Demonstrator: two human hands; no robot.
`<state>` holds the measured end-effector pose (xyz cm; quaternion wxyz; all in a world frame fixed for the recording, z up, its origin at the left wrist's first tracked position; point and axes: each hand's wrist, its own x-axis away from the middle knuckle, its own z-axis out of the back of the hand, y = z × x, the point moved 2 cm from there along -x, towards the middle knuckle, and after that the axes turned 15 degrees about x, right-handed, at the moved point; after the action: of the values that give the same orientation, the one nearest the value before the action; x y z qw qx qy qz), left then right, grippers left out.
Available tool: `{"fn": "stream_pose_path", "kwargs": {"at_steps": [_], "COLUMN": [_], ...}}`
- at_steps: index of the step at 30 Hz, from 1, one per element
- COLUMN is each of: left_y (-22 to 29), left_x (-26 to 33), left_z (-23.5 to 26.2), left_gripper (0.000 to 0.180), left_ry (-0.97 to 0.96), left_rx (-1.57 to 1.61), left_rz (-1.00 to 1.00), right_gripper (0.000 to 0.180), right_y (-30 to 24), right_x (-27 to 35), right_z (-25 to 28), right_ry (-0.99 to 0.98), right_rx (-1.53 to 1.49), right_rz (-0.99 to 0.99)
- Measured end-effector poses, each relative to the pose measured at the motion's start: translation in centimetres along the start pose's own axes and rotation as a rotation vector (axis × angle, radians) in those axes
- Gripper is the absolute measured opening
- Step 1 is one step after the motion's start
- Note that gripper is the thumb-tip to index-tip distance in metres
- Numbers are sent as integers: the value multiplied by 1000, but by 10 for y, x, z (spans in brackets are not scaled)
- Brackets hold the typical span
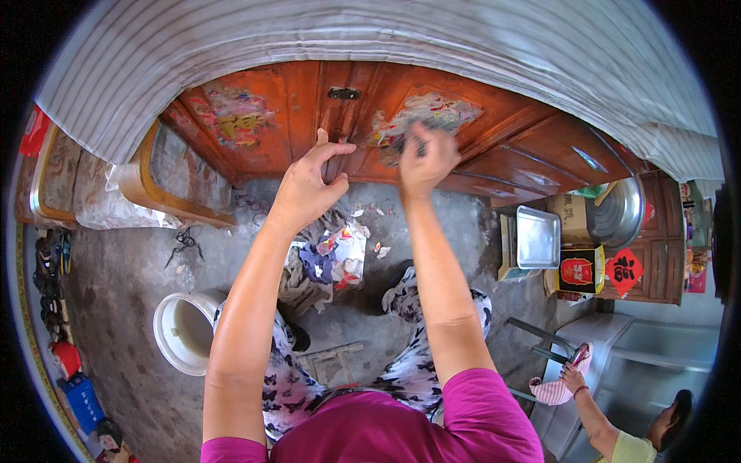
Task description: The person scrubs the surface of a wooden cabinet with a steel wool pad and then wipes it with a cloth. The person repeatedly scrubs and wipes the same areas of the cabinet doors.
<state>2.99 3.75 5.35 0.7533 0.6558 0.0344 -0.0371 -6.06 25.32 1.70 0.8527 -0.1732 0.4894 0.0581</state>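
"How's the grip?"

"The left hand is spread, thumb and forefinger well apart, with nothing in it. The right hand is curled but blurred; I can't tell what, if anything, it holds. It's over the right patch on the cabinet."

"How best to work there?"

"It looks like stuck paper being rubbed off. I'd start at a loose edge, use short, flat strokes to spare the wood, and brace with the left."

"Anything in the way?"

"A striped cloth hangs across the cabinet's top. Scraps and a rag litter the floor below, risky underfoot; a bucket stands to the left."
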Motion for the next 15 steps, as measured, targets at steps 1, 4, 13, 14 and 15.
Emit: {"fn": "stream_pose_path", "kwargs": {"at_steps": [1,4,13,14,15], "left_y": [-1,-1,1,0,0], "left_x": [-1,2,5,3,3], "left_z": [-1,2,-8,-6,-6], "left_gripper": [52,53,58,56,54], "left_ry": [3,-1,144,157,171], "left_rx": [16,-82,-565,-558,-553], "left_rz": [-1,-52,-43,-34,-24], "right_gripper": [20,20,29,30,32], "right_y": [4,-3,-75,-68,-59], "right_x": [28,85,43,39,36], "right_z": [-7,-12,25,19,9], "right_ry": [-137,-410,-779,-760,-742], "right_rx": [32,-6,-1158,-1102,-1048], "right_rz": [67,-153,-969,-942,-915]}}
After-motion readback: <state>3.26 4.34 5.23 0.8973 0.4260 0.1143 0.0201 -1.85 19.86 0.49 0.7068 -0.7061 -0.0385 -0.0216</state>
